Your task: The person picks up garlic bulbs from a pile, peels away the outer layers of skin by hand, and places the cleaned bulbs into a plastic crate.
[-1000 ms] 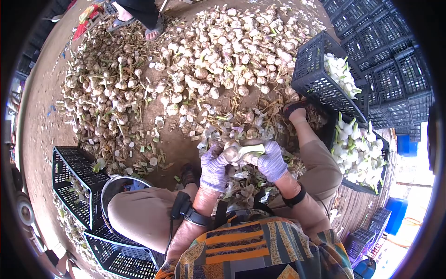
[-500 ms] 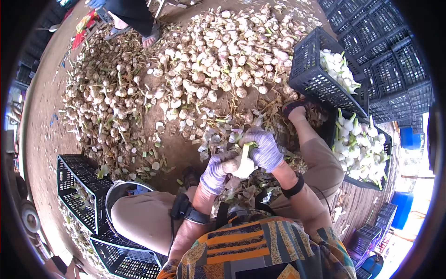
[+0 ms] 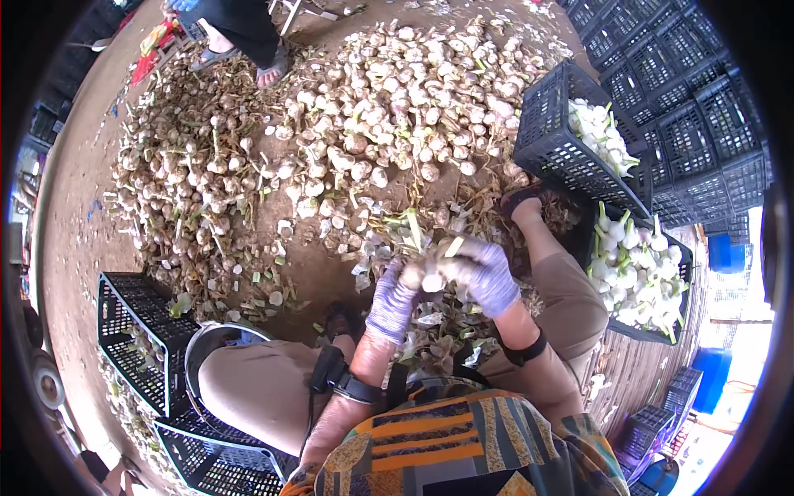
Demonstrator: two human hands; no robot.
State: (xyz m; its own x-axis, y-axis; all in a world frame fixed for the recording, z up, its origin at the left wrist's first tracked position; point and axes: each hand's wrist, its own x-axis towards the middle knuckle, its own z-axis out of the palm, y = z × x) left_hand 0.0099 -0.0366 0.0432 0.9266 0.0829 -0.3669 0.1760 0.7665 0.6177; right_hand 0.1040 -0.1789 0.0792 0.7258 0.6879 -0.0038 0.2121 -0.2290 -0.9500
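Between my gloved hands is a whitish garlic bulb (image 3: 432,282), with a pale green stem (image 3: 453,246) sticking up near my right fingers. My left hand (image 3: 394,299) is closed around the bulb's left side. My right hand (image 3: 486,277) has its fingers curled against the bulb's right side. Both gloves are light purple and dirty at the fingertips. Loose skins and cut stems (image 3: 434,318) lie on the ground below the hands. Just beyond them spreads a big heap of unpeeled garlic (image 3: 397,107).
At right, one black crate (image 3: 542,136) of white garlic stands tilted near another filled crate (image 3: 682,285). Black crates (image 3: 136,331) and a bucket (image 3: 198,339) sit by my left knee. Another person's foot (image 3: 269,76) is at the upper left. Stacked crates (image 3: 686,107) line the right.
My right hand has moved slightly right and down, and my left hand a little right. The long stem no longer stands upright above the bulb between them.
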